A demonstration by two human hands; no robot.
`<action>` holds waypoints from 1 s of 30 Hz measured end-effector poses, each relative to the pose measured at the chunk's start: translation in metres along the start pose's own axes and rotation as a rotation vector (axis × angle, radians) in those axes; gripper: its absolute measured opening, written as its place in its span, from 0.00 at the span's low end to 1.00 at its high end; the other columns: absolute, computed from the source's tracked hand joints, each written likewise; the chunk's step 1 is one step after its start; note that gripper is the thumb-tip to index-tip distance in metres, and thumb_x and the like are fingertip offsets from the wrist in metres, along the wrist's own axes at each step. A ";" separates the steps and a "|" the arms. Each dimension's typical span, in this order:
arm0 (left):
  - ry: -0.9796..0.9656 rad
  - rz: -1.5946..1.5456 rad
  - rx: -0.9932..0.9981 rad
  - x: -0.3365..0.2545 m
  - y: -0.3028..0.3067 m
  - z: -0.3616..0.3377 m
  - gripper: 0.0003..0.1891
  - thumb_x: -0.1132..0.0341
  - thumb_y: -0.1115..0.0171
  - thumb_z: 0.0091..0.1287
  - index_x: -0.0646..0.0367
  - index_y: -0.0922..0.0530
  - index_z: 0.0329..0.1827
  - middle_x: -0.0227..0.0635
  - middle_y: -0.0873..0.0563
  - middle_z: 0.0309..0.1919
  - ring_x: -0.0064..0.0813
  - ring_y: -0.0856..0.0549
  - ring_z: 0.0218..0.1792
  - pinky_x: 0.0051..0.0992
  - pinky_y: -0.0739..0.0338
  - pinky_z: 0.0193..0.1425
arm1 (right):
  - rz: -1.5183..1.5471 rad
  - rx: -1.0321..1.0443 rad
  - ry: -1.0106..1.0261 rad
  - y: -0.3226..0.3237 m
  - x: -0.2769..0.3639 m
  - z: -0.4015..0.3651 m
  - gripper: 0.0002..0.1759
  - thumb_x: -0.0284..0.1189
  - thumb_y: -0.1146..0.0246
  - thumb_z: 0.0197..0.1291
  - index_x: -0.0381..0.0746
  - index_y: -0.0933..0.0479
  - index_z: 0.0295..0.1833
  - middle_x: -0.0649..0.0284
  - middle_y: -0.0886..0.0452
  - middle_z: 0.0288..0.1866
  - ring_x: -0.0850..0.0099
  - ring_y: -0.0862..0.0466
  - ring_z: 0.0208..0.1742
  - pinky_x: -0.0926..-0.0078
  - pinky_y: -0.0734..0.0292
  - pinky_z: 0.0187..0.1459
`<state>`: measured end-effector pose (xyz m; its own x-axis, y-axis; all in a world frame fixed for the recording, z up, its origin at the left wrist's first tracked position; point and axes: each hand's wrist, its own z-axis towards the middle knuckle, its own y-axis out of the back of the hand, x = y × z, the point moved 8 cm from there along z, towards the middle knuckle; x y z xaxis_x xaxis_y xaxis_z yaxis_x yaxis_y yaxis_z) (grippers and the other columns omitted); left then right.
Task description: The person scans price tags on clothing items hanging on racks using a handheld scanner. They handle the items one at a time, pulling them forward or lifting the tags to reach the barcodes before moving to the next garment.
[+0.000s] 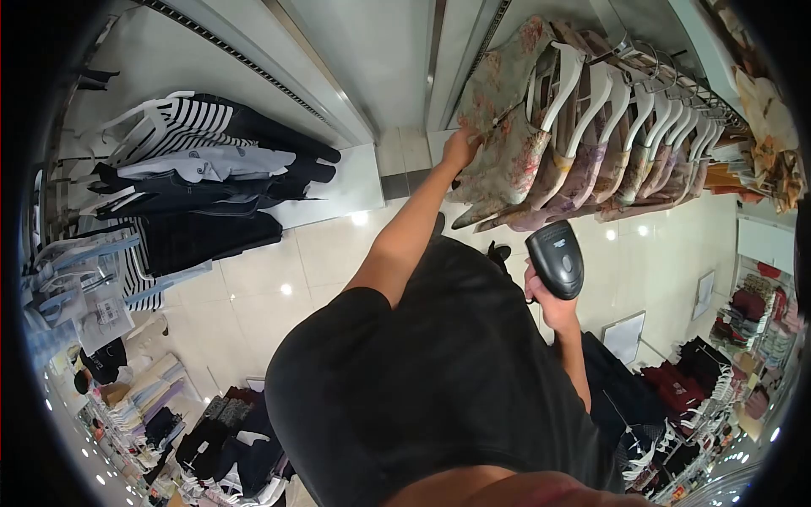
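Note:
My right hand (553,297) is wrapped round the handle of a black barcode scanner (557,260), whose rounded head points up in front of my body. My left arm stretches forward, and my left hand (461,148) pinches the near side of a pale green floral garment (498,93) at the end of a hanging row. Its fingertips are partly hidden against the cloth, so a tag in them cannot be made out. Behind that garment hang several similar floral pieces (591,173) on white hangers (568,84).
A metal rail (676,76) carries the hangers at upper right. At left hang striped and dark clothes (194,165) over a white ledge (338,190). More clothing racks (224,444) stand behind me on both sides. The floor (279,270) is glossy tile.

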<state>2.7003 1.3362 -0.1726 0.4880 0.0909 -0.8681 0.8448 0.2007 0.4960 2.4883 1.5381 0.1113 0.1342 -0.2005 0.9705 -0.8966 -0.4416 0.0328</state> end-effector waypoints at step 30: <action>0.325 -1.703 0.829 -0.216 0.080 -0.112 0.31 0.45 0.57 0.75 0.59 0.40 0.72 0.36 0.25 0.30 0.24 0.27 0.21 0.23 0.32 0.23 | -0.024 0.021 -0.088 0.000 -0.006 0.012 0.13 0.21 0.28 0.51 0.32 0.23 0.42 0.61 0.16 0.36 0.76 0.19 0.36 0.76 0.25 0.42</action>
<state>2.6381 1.4417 0.0528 -0.8132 0.5005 -0.2971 0.2409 -0.1752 -0.9546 2.4928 1.5284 0.1022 0.1932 -0.2647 0.9448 -0.8838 -0.4652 0.0504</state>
